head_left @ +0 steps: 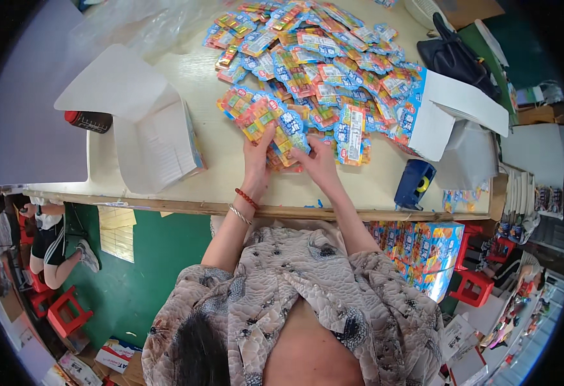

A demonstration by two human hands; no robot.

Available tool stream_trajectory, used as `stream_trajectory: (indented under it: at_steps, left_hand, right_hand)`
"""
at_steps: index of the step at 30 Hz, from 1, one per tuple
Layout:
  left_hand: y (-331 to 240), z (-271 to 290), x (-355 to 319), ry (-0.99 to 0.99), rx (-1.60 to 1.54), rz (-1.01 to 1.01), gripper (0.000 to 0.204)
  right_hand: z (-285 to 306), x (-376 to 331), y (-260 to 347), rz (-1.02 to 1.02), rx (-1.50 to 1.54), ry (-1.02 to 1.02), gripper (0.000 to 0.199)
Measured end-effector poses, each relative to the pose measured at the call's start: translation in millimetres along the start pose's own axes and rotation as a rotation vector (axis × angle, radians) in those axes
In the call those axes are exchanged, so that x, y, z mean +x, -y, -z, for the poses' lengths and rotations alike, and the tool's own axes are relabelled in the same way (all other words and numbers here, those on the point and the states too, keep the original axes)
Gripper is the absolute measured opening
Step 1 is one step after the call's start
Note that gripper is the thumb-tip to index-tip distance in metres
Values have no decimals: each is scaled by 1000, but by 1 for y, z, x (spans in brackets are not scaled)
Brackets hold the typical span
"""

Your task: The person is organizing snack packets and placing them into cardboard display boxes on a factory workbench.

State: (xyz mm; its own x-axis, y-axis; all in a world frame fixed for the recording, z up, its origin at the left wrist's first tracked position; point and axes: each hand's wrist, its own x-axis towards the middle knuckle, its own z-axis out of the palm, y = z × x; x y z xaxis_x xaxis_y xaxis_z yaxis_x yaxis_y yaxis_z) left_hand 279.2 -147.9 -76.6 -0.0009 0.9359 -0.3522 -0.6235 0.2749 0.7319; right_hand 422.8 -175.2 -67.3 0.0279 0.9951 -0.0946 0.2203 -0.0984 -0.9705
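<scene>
In the head view, a few colourful blister packs (259,116) are held above the near part of the tabletop (224,183). They are gripped from the near side by the left hand (256,157) and at the lower right edge by the right hand (319,166); the fingers of both are clamped on the packs. By this two-sided hold, the packs are probably kept together and level, with the filled faces exposed.

Space beyond is blocked by a heaped pile of similar packs (320,64). The left side is occupied by an open white carton (159,145), its flaps spread; the right, by another open carton (433,119), set against the pile, presumably within easy reach. A blue tape dispenser (414,183) is placed near the right forearm, not touching it.
</scene>
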Motion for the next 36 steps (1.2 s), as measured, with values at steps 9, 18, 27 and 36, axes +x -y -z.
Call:
stream_trajectory:
  at_steps: [9, 18, 27, 36]
  left_hand:
    - [-3, -2, 1, 57, 22, 29, 38]
    - [-5, 3, 0, 230, 44, 126, 36]
    - [-8, 16, 7, 22, 10, 103, 37]
    - [1, 6, 1, 14, -111, -5, 37]
  right_hand:
    - [-10, -7, -15, 146, -403, -14, 21]
    - [49, 34, 39, 22, -242, 76, 38]
    - [70, 15, 55, 85, 350, -409, 32]
    - [-9, -12, -3, 128, 430, -511, 28]
